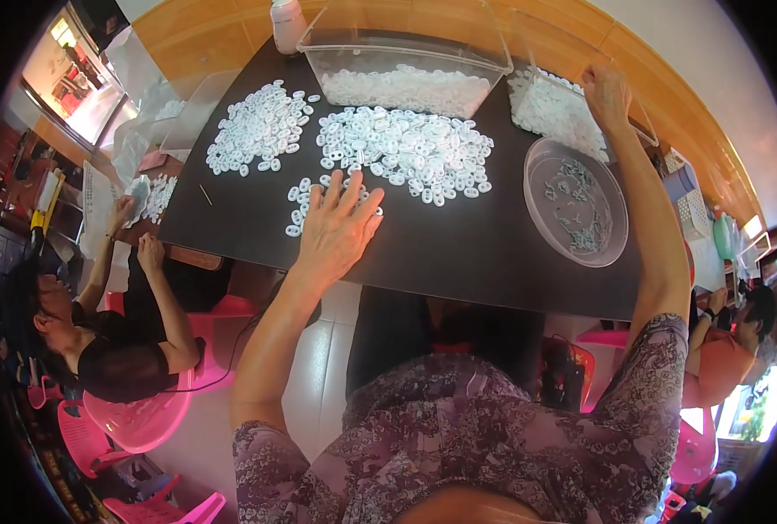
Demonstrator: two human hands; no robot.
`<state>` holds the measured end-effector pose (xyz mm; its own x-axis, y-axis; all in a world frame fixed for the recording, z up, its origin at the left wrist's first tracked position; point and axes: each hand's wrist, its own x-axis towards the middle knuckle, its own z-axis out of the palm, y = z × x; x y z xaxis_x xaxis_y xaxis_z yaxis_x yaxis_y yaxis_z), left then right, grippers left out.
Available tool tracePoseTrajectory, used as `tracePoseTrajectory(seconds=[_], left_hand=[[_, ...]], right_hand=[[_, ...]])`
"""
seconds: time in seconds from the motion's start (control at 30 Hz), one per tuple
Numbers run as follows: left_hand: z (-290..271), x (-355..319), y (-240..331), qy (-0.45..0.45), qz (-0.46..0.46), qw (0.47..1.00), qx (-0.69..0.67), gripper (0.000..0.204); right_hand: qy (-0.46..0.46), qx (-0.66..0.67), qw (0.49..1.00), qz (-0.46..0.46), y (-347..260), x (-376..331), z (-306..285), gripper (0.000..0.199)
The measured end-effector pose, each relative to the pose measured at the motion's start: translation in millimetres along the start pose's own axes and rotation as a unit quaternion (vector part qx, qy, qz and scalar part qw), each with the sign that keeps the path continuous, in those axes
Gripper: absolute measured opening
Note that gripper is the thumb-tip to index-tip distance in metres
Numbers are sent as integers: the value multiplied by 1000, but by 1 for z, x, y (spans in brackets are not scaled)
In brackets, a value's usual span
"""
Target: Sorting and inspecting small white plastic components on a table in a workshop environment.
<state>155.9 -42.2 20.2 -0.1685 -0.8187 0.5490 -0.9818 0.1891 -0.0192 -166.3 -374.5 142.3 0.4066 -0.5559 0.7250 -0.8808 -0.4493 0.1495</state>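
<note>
My left hand [336, 231] lies palm down with fingers spread, its fingertips on a small group of white oval plastic pieces [296, 206] with holes in them. Beyond those fingers spreads a large heap of the same pieces [406, 148]. Over at the far right, my right hand [609, 94] is at a clear plastic bin [622, 65] that holds more white pieces [550, 109]. Its fingers are curled, and whatever they may hold is hidden. Below that forearm's left side stands a round shallow dish [537, 223] with small greyish parts [581, 205] in it.
Another heap of white pieces [262, 127] lies at the left of the dark table [467, 258]. A large clear bin [319, 57] and a white bottle [288, 26] stand at the back. A thin stick [205, 194] lies near the left edge. Co-workers sit left [135, 349] and right [727, 354].
</note>
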Motion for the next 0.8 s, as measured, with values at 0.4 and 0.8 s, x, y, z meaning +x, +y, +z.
tracePoseTrajectory(seconds=[0.4,0.8], left_hand=[[-1,0,-5,12,-2,1000,-16,35],[-1,-4,-10,17,3,999,-33,33]], right_hand=[[107,303,901,-291,-212,-26,-31,14],[-31,403,885,-231,-313,-53,15,16]])
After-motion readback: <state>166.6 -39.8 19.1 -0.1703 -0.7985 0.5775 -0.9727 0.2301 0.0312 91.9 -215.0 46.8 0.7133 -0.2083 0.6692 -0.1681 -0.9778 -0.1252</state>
